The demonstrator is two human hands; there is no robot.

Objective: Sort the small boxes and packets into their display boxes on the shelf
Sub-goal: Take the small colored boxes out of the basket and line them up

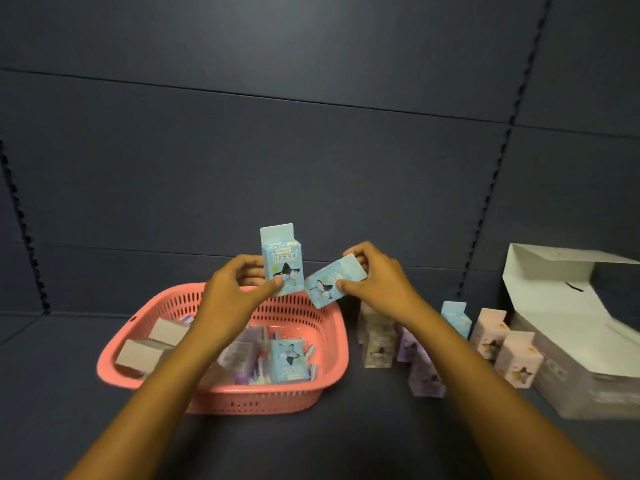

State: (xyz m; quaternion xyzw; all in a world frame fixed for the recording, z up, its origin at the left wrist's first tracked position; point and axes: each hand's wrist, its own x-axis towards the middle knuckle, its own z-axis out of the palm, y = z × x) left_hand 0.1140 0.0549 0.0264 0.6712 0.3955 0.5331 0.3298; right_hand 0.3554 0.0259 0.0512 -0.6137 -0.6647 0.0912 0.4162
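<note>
Above the pink basket (221,398), the left hand (239,289) pinches an upright blue box (282,263); the right hand (375,280) grips a tilted blue box (330,282). The standing blue box (456,318) lies right of the basket, nearer the right hand.

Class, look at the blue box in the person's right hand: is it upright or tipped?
Tipped. The blue box leans sideways in the right hand, its top flap pointing up-right, unlike the upright box in the left hand.

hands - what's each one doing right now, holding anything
Left hand: closed on an upright blue box, above the pink basket.
Right hand: closed on a tilted blue box.
</note>
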